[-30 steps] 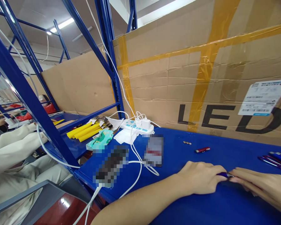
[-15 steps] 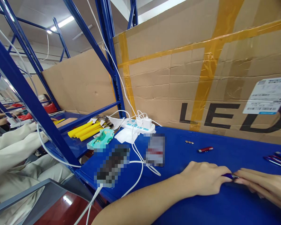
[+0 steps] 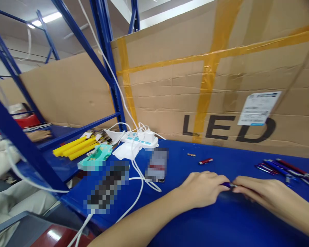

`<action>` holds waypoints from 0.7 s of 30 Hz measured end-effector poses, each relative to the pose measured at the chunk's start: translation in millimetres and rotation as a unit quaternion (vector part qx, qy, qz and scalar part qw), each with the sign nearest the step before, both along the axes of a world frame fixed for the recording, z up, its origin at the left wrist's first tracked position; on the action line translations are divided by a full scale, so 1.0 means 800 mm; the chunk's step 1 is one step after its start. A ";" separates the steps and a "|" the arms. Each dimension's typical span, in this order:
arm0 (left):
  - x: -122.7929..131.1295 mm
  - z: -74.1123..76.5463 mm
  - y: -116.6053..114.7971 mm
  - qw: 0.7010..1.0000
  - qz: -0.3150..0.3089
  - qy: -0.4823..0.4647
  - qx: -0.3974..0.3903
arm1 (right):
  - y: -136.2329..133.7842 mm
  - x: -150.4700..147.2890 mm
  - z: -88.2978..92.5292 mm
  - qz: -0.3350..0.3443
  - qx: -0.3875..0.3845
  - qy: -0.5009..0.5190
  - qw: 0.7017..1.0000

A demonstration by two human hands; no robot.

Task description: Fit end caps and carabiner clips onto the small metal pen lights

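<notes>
A slim blue pen (image 3: 226,185) with a silvery end spans the small gap between my hands, low over the blue table. My left hand (image 3: 204,188) is closed around its body, knuckles up. On the silvery end, the fingers of my right hand (image 3: 264,190) pinch together. Most of the pen is hidden inside the hands. Beyond my left hand lies a short red metal tube (image 3: 205,161), and behind that a row of small round button cells (image 3: 191,154). Several red, blue and purple pens (image 3: 285,169) lie past my right hand.
To the left are a blurred phone (image 3: 157,164), another blurred device (image 3: 108,187) on a white cable, a white power strip (image 3: 144,138), a green tissue pack (image 3: 96,157) and yellow tubes (image 3: 76,146). A cardboard wall (image 3: 164,92) and blue rack post (image 3: 28,147) border the table.
The view has swung right, so everything sits further left and more pens show. Both hands still hold the pen between them.
</notes>
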State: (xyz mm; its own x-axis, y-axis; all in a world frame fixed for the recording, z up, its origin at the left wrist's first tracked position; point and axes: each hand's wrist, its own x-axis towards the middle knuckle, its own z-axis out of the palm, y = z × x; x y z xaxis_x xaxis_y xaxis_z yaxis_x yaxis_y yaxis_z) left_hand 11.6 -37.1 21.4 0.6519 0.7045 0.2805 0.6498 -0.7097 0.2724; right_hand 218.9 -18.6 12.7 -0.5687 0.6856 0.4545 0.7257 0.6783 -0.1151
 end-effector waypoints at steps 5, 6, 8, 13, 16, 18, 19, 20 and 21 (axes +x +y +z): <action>0.003 -0.004 0.000 0.999 -0.011 -0.038 0.003 | -0.014 -0.006 0.024 0.083 -0.032 -0.036 0.995; 0.005 -0.006 -0.001 0.999 -0.011 -0.045 0.000 | -0.015 -0.006 0.026 0.092 -0.029 -0.047 0.994; 0.008 -0.010 -0.003 0.998 -0.013 -0.055 -0.002 | -0.017 -0.006 0.026 0.098 -0.009 -0.051 0.994; 0.011 -0.014 -0.008 0.999 0.006 -0.052 0.015 | -0.027 -0.017 0.019 0.088 -0.074 0.029 0.993; 0.010 -0.014 -0.008 0.998 0.018 -0.048 0.037 | -0.031 -0.028 0.014 0.044 -0.274 0.188 0.942; 0.011 -0.013 -0.007 0.997 0.024 -0.049 0.049 | -0.031 -0.032 0.012 0.035 -0.389 0.259 0.883; 0.011 -0.012 -0.007 0.997 0.025 -0.051 0.052 | -0.030 -0.032 0.012 0.041 -0.422 0.279 0.862; 0.011 -0.011 -0.007 0.997 0.025 -0.054 0.053 | -0.029 -0.033 0.012 0.049 -0.442 0.292 0.847; 0.011 -0.011 -0.006 0.997 0.023 -0.059 0.052 | -0.027 -0.032 0.013 0.054 -0.455 0.303 0.836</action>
State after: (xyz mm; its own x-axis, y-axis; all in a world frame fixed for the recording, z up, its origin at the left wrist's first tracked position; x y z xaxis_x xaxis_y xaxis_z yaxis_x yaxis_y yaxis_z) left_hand 20.5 -42.0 12.8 0.5774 0.6963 0.4264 0.6510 -0.7078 0.2742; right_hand 193.1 -40.6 22.9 -0.5047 0.8633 -0.0002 0.2874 0.1678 -0.9430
